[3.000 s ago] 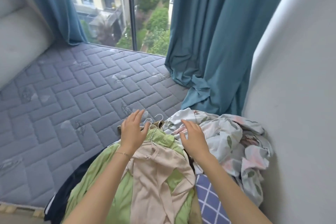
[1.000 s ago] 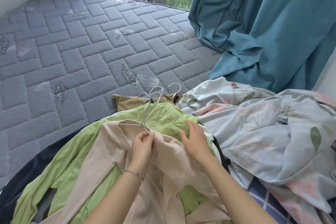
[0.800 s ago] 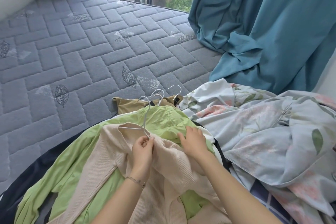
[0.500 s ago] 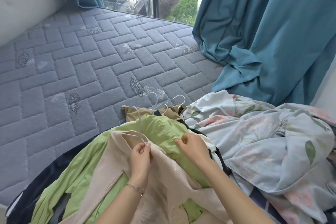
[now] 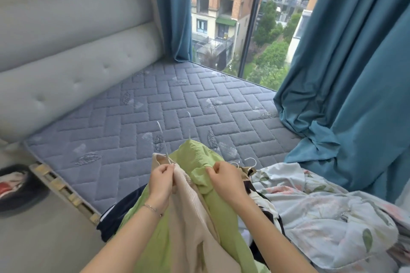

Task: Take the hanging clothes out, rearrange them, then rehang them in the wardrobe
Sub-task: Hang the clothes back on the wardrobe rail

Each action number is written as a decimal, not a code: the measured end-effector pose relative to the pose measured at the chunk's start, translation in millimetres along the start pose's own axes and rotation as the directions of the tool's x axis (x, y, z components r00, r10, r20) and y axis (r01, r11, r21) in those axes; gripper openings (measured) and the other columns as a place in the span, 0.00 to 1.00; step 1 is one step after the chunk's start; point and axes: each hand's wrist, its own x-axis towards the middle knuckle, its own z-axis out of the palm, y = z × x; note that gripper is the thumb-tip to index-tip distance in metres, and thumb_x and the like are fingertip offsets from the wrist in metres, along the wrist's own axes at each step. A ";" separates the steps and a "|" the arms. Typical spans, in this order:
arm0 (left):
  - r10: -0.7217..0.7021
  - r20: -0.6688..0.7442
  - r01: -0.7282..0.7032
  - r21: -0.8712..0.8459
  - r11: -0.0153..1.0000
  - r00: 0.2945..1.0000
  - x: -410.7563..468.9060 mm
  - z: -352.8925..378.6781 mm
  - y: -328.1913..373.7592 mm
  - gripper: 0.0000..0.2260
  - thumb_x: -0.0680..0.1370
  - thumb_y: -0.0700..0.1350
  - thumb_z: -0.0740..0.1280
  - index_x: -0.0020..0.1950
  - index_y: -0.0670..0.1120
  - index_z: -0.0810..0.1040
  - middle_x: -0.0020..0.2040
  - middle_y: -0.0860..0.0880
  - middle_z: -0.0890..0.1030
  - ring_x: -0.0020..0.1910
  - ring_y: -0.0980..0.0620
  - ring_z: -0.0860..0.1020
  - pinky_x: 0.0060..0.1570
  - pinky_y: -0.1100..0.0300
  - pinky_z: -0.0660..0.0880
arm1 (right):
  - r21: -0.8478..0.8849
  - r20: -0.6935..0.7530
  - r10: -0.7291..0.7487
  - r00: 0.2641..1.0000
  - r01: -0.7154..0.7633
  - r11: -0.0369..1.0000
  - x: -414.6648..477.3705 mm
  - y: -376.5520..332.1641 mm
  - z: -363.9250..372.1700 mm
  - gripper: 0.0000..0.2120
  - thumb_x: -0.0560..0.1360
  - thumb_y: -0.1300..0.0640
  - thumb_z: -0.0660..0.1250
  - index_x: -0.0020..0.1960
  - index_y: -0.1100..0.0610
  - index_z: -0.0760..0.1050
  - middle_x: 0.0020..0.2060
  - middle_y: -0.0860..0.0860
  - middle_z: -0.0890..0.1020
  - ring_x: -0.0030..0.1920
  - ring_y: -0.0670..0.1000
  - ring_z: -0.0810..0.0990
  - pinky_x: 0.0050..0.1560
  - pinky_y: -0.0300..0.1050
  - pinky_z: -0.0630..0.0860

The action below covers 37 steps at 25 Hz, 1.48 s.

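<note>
With left hand (image 5: 161,180) pinches beige knit top (image 5: 190,217) at its hanger (image 5: 159,125); with right hand (image 5: 224,180), fingers curled, grips green garment (image 5: 197,155).

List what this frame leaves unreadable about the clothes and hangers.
Head view, top hanger: only its hook and neck show; the rest sits inside the beige garment.
Head view, dark garment: mostly buried under the green garment.
Head view, wardrobe: outside the frame.
</note>
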 end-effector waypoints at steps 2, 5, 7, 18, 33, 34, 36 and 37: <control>0.015 -0.028 -0.015 -0.018 1.000 0.999 -16.5 -36.2 25.4 0.11 0.79 0.42 0.66 0.39 0.39 0.78 0.36 0.43 0.75 0.38 0.48 0.73 0.42 0.53 0.71 | 0.027 0.013 -0.037 0.999 0.037 0.999 -20.9 -39.3 -5.6 0.17 0.78 0.51 0.61 0.34 0.58 0.67 0.30 0.53 0.73 0.37 0.56 0.73 0.39 0.50 0.67; 0.023 -0.100 -0.027 -0.041 0.999 0.995 -51.3 -96.7 57.8 0.10 0.78 0.41 0.66 0.36 0.41 0.74 0.34 0.44 0.71 0.37 0.48 0.69 0.41 0.54 0.67 | 0.067 0.037 -0.105 0.994 0.103 0.992 -57.5 -98.1 -6.4 0.19 0.77 0.51 0.61 0.31 0.55 0.61 0.26 0.49 0.68 0.32 0.51 0.67 0.34 0.49 0.61; 0.016 -0.162 -0.026 -0.055 0.998 0.987 -76.2 -136.0 70.8 0.13 0.78 0.40 0.65 0.33 0.43 0.72 0.31 0.47 0.68 0.35 0.49 0.66 0.39 0.55 0.64 | 0.077 0.063 -0.151 0.986 0.146 0.986 -77.3 -134.5 -2.2 0.21 0.77 0.51 0.62 0.30 0.55 0.59 0.25 0.48 0.64 0.30 0.51 0.65 0.32 0.49 0.58; 0.069 -0.535 -0.182 -0.161 0.970 0.842 -130.5 -383.3 115.9 0.11 0.76 0.41 0.67 0.33 0.42 0.79 0.31 0.49 0.75 0.35 0.50 0.70 0.37 0.57 0.66 | 0.185 0.302 -0.466 0.831 0.429 0.884 -146.5 -354.3 98.9 0.21 0.75 0.54 0.63 0.29 0.54 0.56 0.24 0.47 0.59 0.27 0.48 0.58 0.29 0.44 0.56; 0.078 -0.811 -0.216 -0.060 0.975 0.580 -96.6 -736.2 138.3 0.09 0.77 0.40 0.65 0.38 0.44 0.82 0.36 0.50 0.80 0.40 0.51 0.76 0.43 0.57 0.71 | 0.300 0.398 -0.676 0.620 0.609 0.735 -189.0 -635.4 330.6 0.22 0.77 0.52 0.64 0.30 0.55 0.57 0.24 0.48 0.63 0.27 0.48 0.61 0.30 0.44 0.60; 0.067 -0.828 -0.211 -0.063 0.975 0.557 -93.9 -754.5 138.1 0.09 0.77 0.40 0.65 0.39 0.43 0.82 0.36 0.50 0.80 0.39 0.51 0.76 0.41 0.58 0.70 | 0.308 0.406 -0.687 0.603 0.618 0.724 -188.6 -652.6 348.3 0.22 0.77 0.52 0.64 0.30 0.55 0.57 0.24 0.48 0.63 0.27 0.49 0.62 0.31 0.45 0.60; 0.059 -0.863 -0.202 -0.051 0.978 0.501 -89.0 -792.3 138.5 0.09 0.77 0.40 0.64 0.39 0.42 0.82 0.36 0.49 0.80 0.38 0.52 0.75 0.39 0.58 0.70 | 0.328 0.422 -0.714 0.558 0.641 0.694 -189.2 -688.0 384.0 0.21 0.77 0.51 0.64 0.31 0.56 0.59 0.26 0.51 0.65 0.29 0.50 0.63 0.32 0.46 0.60; 0.055 -0.881 -0.201 -0.046 0.979 0.469 -86.1 -810.1 138.2 0.09 0.77 0.39 0.64 0.39 0.42 0.82 0.36 0.49 0.80 0.38 0.53 0.75 0.39 0.59 0.70 | 0.337 0.436 -0.730 0.527 0.657 0.675 -189.1 -703.8 401.4 0.20 0.77 0.51 0.63 0.32 0.56 0.60 0.27 0.51 0.65 0.29 0.51 0.63 0.32 0.46 0.60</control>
